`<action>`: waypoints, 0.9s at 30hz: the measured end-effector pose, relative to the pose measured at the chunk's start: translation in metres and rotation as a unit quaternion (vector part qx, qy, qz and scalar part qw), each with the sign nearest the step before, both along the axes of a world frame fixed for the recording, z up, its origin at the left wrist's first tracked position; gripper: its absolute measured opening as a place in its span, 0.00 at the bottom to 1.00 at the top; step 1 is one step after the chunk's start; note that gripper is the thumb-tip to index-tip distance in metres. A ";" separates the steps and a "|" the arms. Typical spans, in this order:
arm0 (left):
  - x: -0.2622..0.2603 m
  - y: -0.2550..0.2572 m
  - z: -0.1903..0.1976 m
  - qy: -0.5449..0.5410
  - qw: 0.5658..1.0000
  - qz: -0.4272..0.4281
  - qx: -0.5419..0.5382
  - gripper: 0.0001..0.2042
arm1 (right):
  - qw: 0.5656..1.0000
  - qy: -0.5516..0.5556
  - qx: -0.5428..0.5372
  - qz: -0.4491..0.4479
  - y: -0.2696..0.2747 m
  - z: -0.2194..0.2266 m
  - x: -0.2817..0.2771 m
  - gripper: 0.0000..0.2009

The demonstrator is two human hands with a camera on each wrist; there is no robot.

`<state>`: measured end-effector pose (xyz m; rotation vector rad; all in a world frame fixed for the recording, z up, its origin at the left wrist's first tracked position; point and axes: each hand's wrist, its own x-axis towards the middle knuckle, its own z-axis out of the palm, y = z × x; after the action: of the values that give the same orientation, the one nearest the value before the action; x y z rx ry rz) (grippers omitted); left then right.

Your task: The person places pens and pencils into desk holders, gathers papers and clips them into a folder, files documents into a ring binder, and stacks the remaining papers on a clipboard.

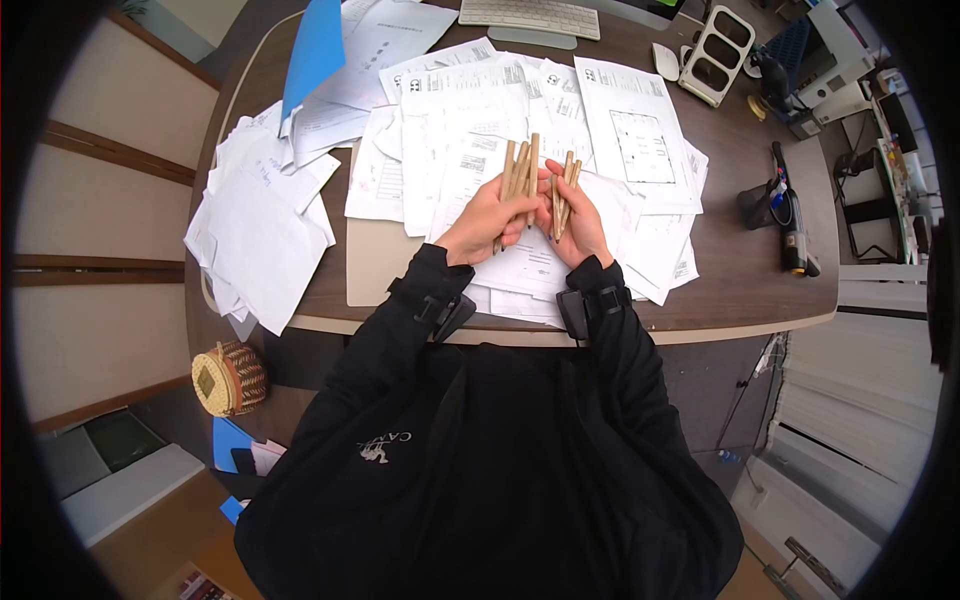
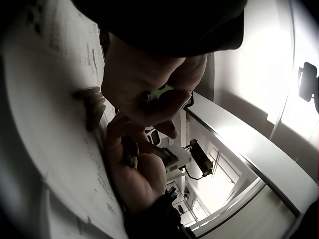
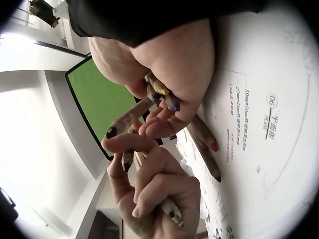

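Several brown wooden pencils (image 1: 511, 172) stand in the grip of my left hand (image 1: 482, 224). More pencils (image 1: 559, 208) are held in my right hand (image 1: 582, 232), close beside it over the papers. The right wrist view shows yellow and blue tips (image 3: 161, 91) under my right hand (image 3: 174, 64). There, a dark-tipped pencil (image 3: 122, 122) reaches toward the fingers of my left hand (image 3: 162, 184), and a red-tipped pencil (image 3: 204, 137) lies close to the paper. In the left wrist view my left hand (image 2: 142, 74) hides most of its pencils.
Printed sheets (image 1: 455, 110) cover the middle of the desk (image 1: 740, 270), with a loose pile (image 1: 255, 215) and blue folder (image 1: 313, 60) at left. A keyboard (image 1: 530, 17), mouse (image 1: 665, 61) and white holder (image 1: 718, 55) stand behind. A black pen cup (image 1: 762, 206) is at right.
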<state>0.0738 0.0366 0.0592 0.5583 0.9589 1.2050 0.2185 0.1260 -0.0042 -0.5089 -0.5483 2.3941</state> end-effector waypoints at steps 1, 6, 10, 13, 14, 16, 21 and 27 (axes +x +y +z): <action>-0.002 0.001 -0.005 -0.013 1.000 0.022 0.003 0.17 | 1.000 -0.015 0.003 -0.001 -0.001 0.001 0.000 0.18; -0.009 -0.003 -0.004 -0.035 0.994 0.105 0.018 0.12 | 1.000 -0.011 0.007 0.004 -0.001 0.001 0.001 0.19; -0.014 -0.011 -0.009 0.139 0.976 0.136 0.099 0.10 | 1.000 -0.014 0.021 0.001 -0.001 0.002 -0.001 0.18; -0.008 -0.025 -0.024 0.312 0.932 0.112 0.144 0.10 | 0.999 -0.026 0.042 -0.013 -0.005 0.005 -0.002 0.17; -0.007 -0.032 -0.033 0.375 0.905 0.094 0.176 0.11 | 0.997 -0.038 0.062 -0.022 -0.006 0.007 -0.003 0.16; -0.004 -0.048 -0.018 0.434 0.898 0.000 0.075 0.11 | 0.985 -0.095 0.124 -0.069 -0.008 0.015 -0.003 0.16; 0.002 -0.056 -0.040 0.389 0.914 0.051 0.103 0.09 | 0.862 -0.169 0.416 -0.234 -0.009 0.107 -0.009 0.14; -0.002 -0.056 -0.058 0.339 0.929 0.084 0.119 0.09 | 0.824 -0.328 0.419 -0.194 0.007 0.022 -0.024 0.15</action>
<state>0.0723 -0.0195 0.0014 1.1526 1.4716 1.3157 0.1945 0.1333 0.0174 -0.9074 -1.5270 1.3294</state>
